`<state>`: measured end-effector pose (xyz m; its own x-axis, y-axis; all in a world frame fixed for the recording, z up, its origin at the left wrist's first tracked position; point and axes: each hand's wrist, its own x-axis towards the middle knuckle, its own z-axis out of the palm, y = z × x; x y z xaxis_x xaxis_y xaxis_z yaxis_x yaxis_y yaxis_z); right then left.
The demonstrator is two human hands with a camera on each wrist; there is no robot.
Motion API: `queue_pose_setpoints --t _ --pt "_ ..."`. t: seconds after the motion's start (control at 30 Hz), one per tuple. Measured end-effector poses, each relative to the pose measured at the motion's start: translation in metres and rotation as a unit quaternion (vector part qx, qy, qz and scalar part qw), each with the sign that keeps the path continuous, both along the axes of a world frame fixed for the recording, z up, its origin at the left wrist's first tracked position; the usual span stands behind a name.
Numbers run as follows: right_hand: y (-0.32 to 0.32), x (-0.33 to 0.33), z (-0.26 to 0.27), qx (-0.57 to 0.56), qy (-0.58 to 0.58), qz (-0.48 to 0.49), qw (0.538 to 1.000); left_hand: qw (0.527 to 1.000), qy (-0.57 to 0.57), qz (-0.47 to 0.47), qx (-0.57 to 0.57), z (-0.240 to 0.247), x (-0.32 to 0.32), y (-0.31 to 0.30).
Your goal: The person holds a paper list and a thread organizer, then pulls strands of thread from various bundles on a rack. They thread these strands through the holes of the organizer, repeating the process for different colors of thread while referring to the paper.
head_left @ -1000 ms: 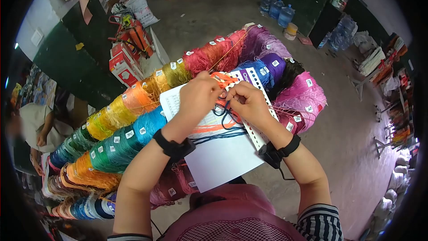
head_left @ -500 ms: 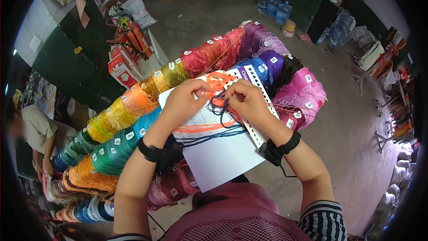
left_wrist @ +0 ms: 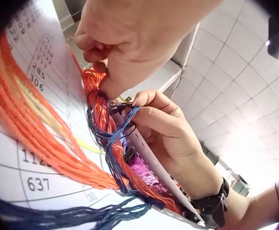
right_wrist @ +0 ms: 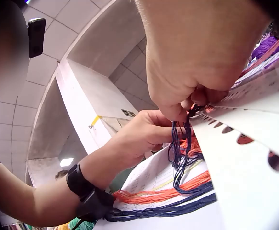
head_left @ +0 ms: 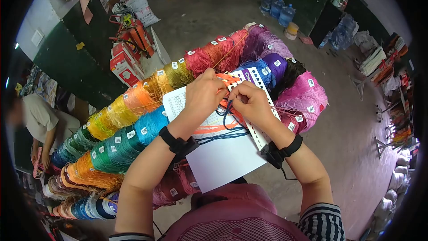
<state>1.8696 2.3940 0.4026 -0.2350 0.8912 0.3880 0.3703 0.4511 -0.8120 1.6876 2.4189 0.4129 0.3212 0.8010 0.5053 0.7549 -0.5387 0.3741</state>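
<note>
In the head view the left hand [head_left: 203, 93] and right hand [head_left: 253, 103] meet over a white card strip [head_left: 258, 134] with a row of holes. In the left wrist view the right hand [left_wrist: 170, 132] pinches navy thread [left_wrist: 111, 143] between thumb and forefinger at the card's edge. The left hand [left_wrist: 130, 43] has its fingers curled and pinches thread beside the orange bundle [left_wrist: 94, 79]. Navy loops [right_wrist: 180, 167] hang under the fingertips in the right wrist view. Orange strands [head_left: 209, 129] and navy strands lie across printed paper [head_left: 176, 101]. Palms hide part of the thread.
Rolls of coloured thread with small labels surround the paper, among them teal [head_left: 129, 136], yellow, red and pink [head_left: 305, 93]. A seated person [head_left: 42, 118] is at the left. Red boxes [head_left: 124, 69] stand beyond the rolls, and water bottles [head_left: 286, 14] at the back.
The left hand, drawn back to the lower left half a second ago, has moved up and right beside the right hand. The right hand keeps its pinch at the card.
</note>
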Motion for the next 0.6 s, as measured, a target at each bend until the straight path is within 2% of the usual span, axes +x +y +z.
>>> queue_pose_setpoints --t 0.07,0.13,0.17,0.2,0.23,0.27,0.3,0.37,0.4,0.43,0.5,0.53,0.6 --pt "0.0 0.0 0.0 0.0 0.0 0.0 1.0 1.0 0.004 -0.003 0.008 0.001 0.0 0.0" --pt "0.0 0.001 0.001 -0.009 -0.001 -0.003 1.0 0.998 -0.008 0.009 -0.059 0.002 -0.002 0.0" --pt "0.001 0.001 0.001 -0.007 0.0 -0.004 1.0 0.998 -0.007 0.007 -0.057 0.002 -0.008 0.002" --pt "0.001 0.001 0.0 -0.006 -0.003 -0.003 1.0 0.987 -0.073 -0.048 -0.135 0.002 -0.019 0.006" --pt "0.001 0.002 -0.001 -0.005 -0.005 -0.001 1.0 0.962 -0.138 -0.103 -0.211 0.009 -0.024 0.006" --pt "0.001 0.001 -0.002 -0.005 -0.003 -0.002 1.0 0.873 -0.257 -0.11 -0.4 0.018 -0.028 0.002" --pt "0.001 0.001 -0.003 -0.008 -0.009 0.0 1.0 0.873 -0.255 -0.11 -0.401 0.021 -0.032 0.001" --pt "0.0 -0.002 -0.003 -0.01 -0.014 0.002 1.0 0.753 -0.39 -0.12 -0.516 0.026 -0.047 0.003" --pt "-0.001 -0.003 -0.002 -0.014 -0.01 0.01 1.0 0.725 -0.419 -0.138 -0.528 0.019 -0.054 0.007" --pt "-0.002 -0.004 -0.001 -0.017 -0.007 0.019 1.0 0.726 -0.418 -0.139 -0.527 0.021 -0.055 0.003" --pt "-0.002 -0.006 0.0 0.007 -0.02 0.014 1.0 0.677 -0.526 -0.133 -0.497 0.027 -0.055 -0.007" --pt "-0.004 -0.008 0.005 -0.039 -0.021 0.022 0.999 0.678 -0.524 -0.134 -0.498 0.026 -0.056 -0.008" --pt "-0.004 -0.009 0.012 -0.11 -0.016 0.044 0.993 0.725 -0.457 -0.15 -0.493 0.026 -0.061 -0.01"
